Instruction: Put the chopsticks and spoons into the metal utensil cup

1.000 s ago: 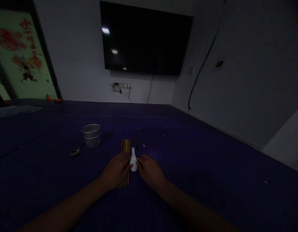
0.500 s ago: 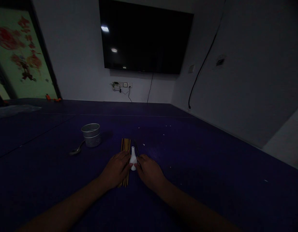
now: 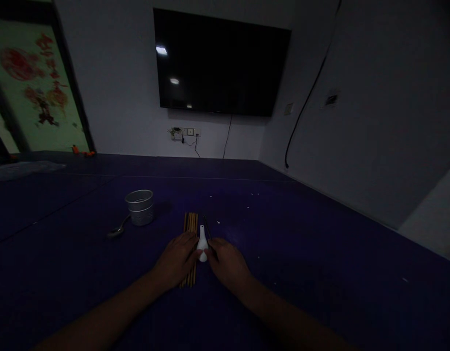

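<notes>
A white soup spoon (image 3: 202, 239) lies bowl end toward me, its handle pointing away. My left hand (image 3: 177, 258) rests across a row of several wooden chopsticks (image 3: 191, 222), its thumb and fingertips against the spoon's left side. From the other side my right hand (image 3: 227, 263) has its thumb and index finger at the spoon's right edge, so the spoon is gripped between both hands. A thin dark utensil (image 3: 206, 224) lies beside the spoon, its near part hidden by my right hand.
A silver metal cup (image 3: 140, 209) stands to the left, with a metal spoon (image 3: 116, 231) next to it. White scraps (image 3: 218, 223) dot the dark blue surface (image 3: 320, 253). Clear plastic (image 3: 24, 169) lies far left. A television (image 3: 221, 63) hangs on the back wall.
The view has tilted up slightly, so everything sits a little lower in the picture. Hands, white spoon and chopsticks keep their places relative to each other.
</notes>
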The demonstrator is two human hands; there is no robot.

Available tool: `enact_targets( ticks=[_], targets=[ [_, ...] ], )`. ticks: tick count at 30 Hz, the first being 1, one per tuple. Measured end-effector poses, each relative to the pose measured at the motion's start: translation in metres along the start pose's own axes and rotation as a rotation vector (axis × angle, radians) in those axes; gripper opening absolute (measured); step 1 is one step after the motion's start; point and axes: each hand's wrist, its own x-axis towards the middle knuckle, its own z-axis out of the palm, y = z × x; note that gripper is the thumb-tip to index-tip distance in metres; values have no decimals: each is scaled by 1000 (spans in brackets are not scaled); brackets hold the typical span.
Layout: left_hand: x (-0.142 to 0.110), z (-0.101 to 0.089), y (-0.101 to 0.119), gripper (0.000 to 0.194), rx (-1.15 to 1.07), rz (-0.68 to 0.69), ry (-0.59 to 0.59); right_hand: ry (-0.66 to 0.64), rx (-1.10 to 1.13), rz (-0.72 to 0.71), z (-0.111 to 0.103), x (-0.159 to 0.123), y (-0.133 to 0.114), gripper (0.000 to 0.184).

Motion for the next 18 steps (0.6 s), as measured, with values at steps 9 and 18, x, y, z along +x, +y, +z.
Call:
enact_targets(
  ticks=[9, 18],
  targets=[
    [0, -5, 6, 39, -35, 6, 59, 141, 48, -34, -6, -1, -5, 28],
    [4, -54, 13, 43, 479, -263, 39, 235, 32, -47, -6, -5, -8, 32]
  ],
)
